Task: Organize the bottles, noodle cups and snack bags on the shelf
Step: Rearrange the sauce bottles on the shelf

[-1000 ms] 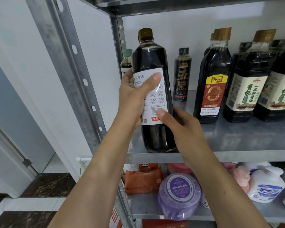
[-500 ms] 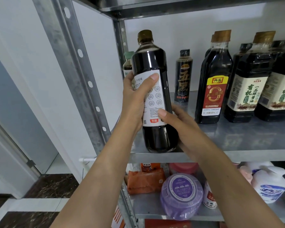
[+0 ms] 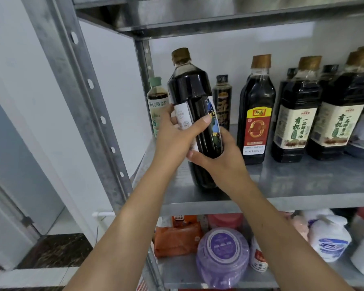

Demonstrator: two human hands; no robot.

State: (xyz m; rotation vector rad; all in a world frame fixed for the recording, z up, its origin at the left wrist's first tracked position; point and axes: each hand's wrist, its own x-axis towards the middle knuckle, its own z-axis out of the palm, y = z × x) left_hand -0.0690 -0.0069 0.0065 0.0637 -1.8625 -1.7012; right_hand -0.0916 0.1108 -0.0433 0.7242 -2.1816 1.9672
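Dark glass, almost black, makes the tall bottle (image 3: 194, 95) which both hands hold at the left end of the metal shelf (image 3: 303, 185). The bottle has a brown cap and stands nearly upright, its base down at the shelf board near the front edge (whether it rests there or hangs just above, I cannot tell). The left hand (image 3: 174, 141) grips it at the middle: the thumb lies across the front, and the fingers curl round the left side over a white label. The right hand (image 3: 221, 162) grips it a little lower from the right side, the thumb pressing on the front just under the left hand.

Behind the bottle, at the back left corner, stands a small bottle with a green cap (image 3: 157, 101), and just to its right a slim black bottle (image 3: 222, 99). Further right is a vinegar bottle (image 3: 255, 114) with a red and yellow label, then a row of soy sauce bottles (image 3: 294, 114) with cream labels.

On the board below lie an orange bag (image 3: 177, 240), a purple round container (image 3: 222, 255) and a white pump bottle (image 3: 328, 240).
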